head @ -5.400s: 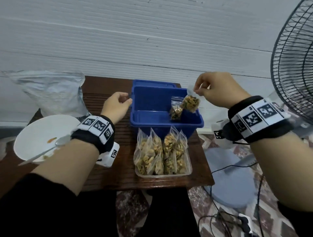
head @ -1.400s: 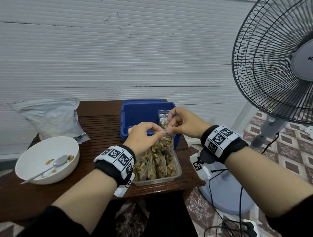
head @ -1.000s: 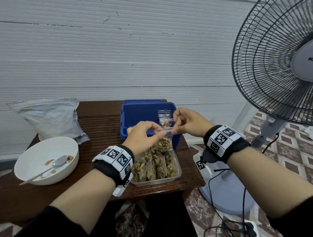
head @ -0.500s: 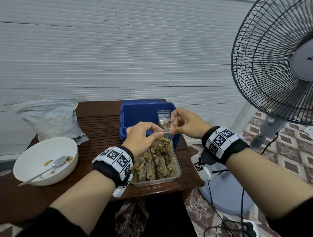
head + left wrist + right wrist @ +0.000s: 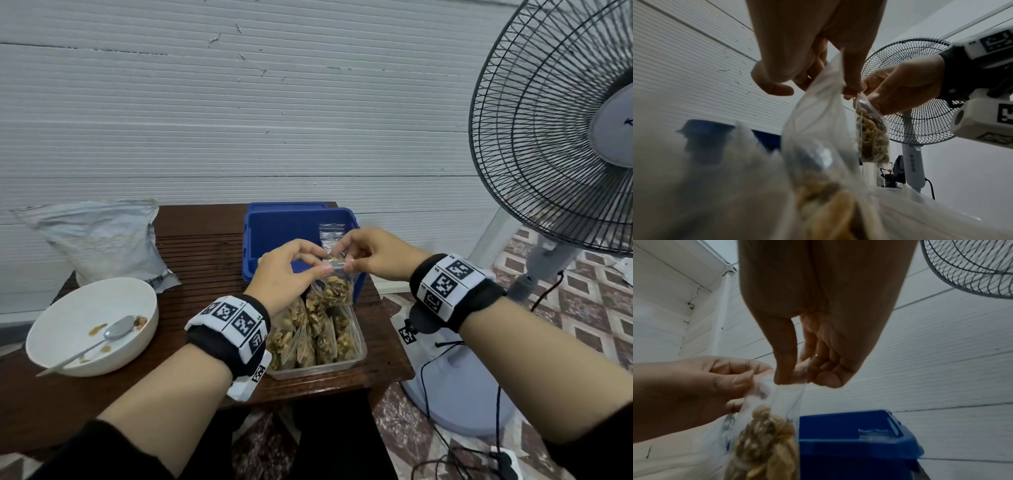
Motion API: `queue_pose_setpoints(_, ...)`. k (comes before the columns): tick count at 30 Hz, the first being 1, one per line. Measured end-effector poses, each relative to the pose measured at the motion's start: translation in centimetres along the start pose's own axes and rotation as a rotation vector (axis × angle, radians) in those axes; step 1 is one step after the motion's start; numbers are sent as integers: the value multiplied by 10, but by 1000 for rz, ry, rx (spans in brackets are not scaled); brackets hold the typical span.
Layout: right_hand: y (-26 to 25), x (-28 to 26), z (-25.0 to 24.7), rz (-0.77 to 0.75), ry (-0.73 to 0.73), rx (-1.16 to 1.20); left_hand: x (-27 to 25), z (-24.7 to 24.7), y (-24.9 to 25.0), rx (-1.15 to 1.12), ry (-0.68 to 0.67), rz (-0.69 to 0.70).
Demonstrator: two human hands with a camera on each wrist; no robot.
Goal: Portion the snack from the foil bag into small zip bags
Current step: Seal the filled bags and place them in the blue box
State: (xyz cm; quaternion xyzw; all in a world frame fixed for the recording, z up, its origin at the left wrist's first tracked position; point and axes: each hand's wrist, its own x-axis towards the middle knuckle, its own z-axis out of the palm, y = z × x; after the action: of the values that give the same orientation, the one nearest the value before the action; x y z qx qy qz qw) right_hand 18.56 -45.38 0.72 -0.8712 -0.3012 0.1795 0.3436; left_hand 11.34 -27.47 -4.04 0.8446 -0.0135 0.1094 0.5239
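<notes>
A small zip bag [image 5: 337, 289] filled with nuts hangs above the clear tray [image 5: 359, 353], which holds several filled bags. My left hand [image 5: 323, 270] pinches the left end of its zip strip and my right hand [image 5: 347, 265] pinches the right end. In the left wrist view the bag [image 5: 873, 134] hangs below my left hand [image 5: 853, 89]. The right wrist view shows my right hand [image 5: 795, 378] with thumb and fingers on the clear top of the bag [image 5: 766, 443]. The foil bag [image 5: 99, 240] lies at the table's back left.
A blue bin [image 5: 274, 233] stands behind the tray with another zip bag [image 5: 330, 233] upright in it. A white bowl [image 5: 68, 318] with a spoon [image 5: 116, 332] sits front left. A standing fan [image 5: 565, 137] is close on the right, cables on the floor.
Several seconds ago my right hand alone held a bag over the blue bin. Over the last second both hands have stayed pinching the bag's top above the tray, with only small shifts.
</notes>
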Motion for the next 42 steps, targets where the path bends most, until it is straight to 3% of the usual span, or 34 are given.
queue_pose_setpoints(3,-11,1,-15,66,-32,-34,2,-8,1,-49,35,-13)
queue_pose_setpoints(6,-17,7,-33,114,63,-6,10,-22,-6,-53,130,-31)
queue_pose_setpoints(13,-25,40,-60,61,187,-108,33,-57,-43,87,316,-220)
queue_pose_setpoints(19,-17,81,-52,118,-5,-503,52,-63,-76,123,296,-350)
queue_pose_setpoints(26,7,121,-34,223,-233,-764,67,-54,-101,116,235,-374)
queue_pose_setpoints(31,16,142,-23,223,-318,-884,70,-50,-101,160,165,-322)
queue_pose_setpoints(42,21,172,0,253,-443,-1116,70,-50,-103,117,172,-323)
